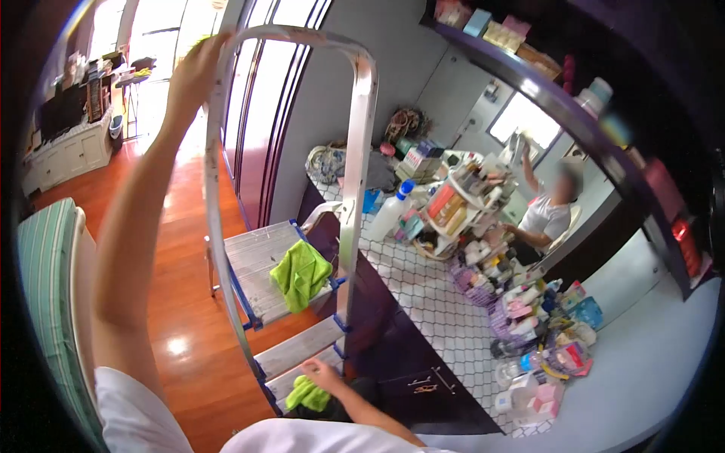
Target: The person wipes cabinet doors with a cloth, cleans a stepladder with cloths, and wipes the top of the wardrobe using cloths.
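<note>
My left hand is raised high and closed at the top bend of the metal stepladder. A sliver of yellow-green shows by its fingers, too little to identify. Low in front of me, my right hand has its fingers bent over a green cloth; the grip is partly hidden. This cloth lies by the lowest visible step, close to my dark-clothed leg. Another crumpled green cloth rests on the ladder's upper platform, draped over its edge.
At right, a tiled counter carries a white bottle with blue cap, purple baskets and many toiletries. Above it hang a mirror showing a person's reflection and a loaded shelf. A green-striped cushion is at left.
</note>
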{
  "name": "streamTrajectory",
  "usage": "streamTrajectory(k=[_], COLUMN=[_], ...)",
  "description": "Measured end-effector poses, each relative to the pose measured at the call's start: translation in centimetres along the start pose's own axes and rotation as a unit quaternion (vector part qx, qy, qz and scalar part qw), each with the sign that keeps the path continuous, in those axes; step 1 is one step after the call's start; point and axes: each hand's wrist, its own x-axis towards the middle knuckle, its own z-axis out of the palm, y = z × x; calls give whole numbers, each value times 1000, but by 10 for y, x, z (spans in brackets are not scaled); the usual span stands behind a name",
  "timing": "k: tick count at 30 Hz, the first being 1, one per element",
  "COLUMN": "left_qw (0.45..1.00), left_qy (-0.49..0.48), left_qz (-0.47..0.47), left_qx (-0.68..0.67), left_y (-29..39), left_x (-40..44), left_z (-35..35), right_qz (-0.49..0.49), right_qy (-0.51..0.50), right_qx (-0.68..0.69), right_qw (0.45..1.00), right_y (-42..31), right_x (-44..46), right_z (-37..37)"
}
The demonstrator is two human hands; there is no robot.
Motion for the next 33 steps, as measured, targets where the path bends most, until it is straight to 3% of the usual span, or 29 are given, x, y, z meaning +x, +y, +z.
streamTrajectory(k=[1,2,3,4,5,6,7,8,9,10,11,12,13,15,16,18,21,22,24,26,29,33], left_qw=[974,974,977,948,906,870,820,739,561,445,396,341,388,427,434,410,322,333,556,529,592,624], left_qy=[56,73,-33,-59,-75,-216,-189,-201,-106,-17,74,17,-11,-274,-407,-657,-366,-459,-520,-461,-446,-414], left_qz=[-180,-173,-197,-259,-326,-383,-469,-568,-770,-827,-855,-925,-921,-860,-801,-624,-873,-822,-647,-711,-663,-644], left_qx=[-127,-130,-75,-174,-261,-223,-269,-302,-285,-342,-325,-169,-7,45,66,99,-22,48,36,-48,-106,-153], left_y=[32,22,10,-11,-32,-12,34,42,84,111,133,187,213,248,259,269,226,201,149,111,37,-42], left_x=[-48,-118,-183,-273,-362,-421,-470,-561,-609,-668,-758,-757,-822,-844,-846,-855,-885,-884,-871,-811,-741,-629], left_z=[-10,-3,-10,-3,3,-39,-78,-102,-137,-182,-217,-270,-290,-352,-383,-448,-441,-424,-401,-380,-366,-373], right_qz=[48,41,32,24,7,41,56,52,44,103,113,122,124,90,73,135,83,67,-4,-52,-44,-157], right_qy=[-42,-106,-172,-240,-233,-232,-190,-151,-122,-145,-173,-198,-221,-291,-325,-332,-253,-252,-271,-218,29,271], right_qx=[-28,-55,-80,-106,-158,-140,-173,-117,-83,12,-65,-136,-198,-189,-176,-140,-130,-108,-109,-48,85,85], right_qw=[998,992,981,965,959,962,965,980,988,984,976,963,947,933,926,923,955,959,956,973,995,946], right_y=[-12,-38,-69,-83,-55,-56,-53,-24,-5,-6,-9,-6,-6,8,8,15,6,-15,-32,-44,-111,-213], right_x=[-19,-36,-52,-69,-70,-78,-85,-87,-90,-99,-101,-109,-114,-122,-123,-123,-139,-141,-134,-100,-56,-26], right_z=[4,1,-13,-26,-34,-52,-65,-74,-83,-91,-99,-96,-91,-73,-61,-26,42,61,93,114,125,142])
